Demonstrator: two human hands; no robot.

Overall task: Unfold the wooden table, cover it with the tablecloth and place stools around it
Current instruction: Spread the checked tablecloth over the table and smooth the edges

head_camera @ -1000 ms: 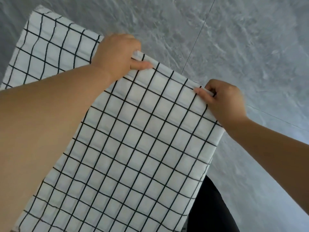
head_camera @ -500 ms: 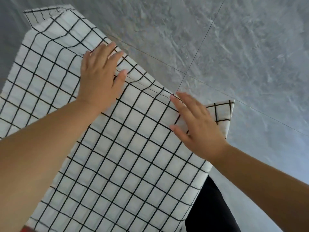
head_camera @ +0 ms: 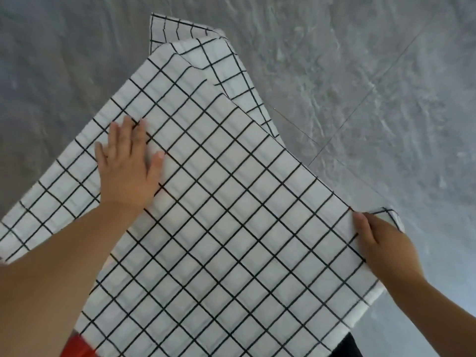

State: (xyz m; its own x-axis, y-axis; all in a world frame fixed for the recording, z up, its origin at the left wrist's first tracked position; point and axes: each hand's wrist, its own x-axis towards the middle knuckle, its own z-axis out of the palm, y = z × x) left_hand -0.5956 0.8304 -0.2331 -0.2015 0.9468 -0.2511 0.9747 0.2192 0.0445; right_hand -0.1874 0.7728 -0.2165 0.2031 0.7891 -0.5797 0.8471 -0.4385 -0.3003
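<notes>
A white tablecloth (head_camera: 231, 215) with a black grid lies spread across the middle of the view and hides the table beneath it. Its far corner (head_camera: 206, 47) is still doubled over in folds. My left hand (head_camera: 126, 163) lies flat on the cloth at the left, fingers straight and spread. My right hand (head_camera: 381, 240) is at the cloth's right corner, its fingers curled round the edge with the thumb on top. No stool is in view.
A grey marbled tile floor (head_camera: 360, 86) with thin joint lines surrounds the cloth. A red patch (head_camera: 77, 349) shows at the bottom left under the cloth's edge. A dark garment (head_camera: 345, 349) shows at the bottom right.
The cloth has opened further, with a folded layer flipped away to the far side. My left hand slid left and stays flat. My right hand moved right and took hold of the corner.
</notes>
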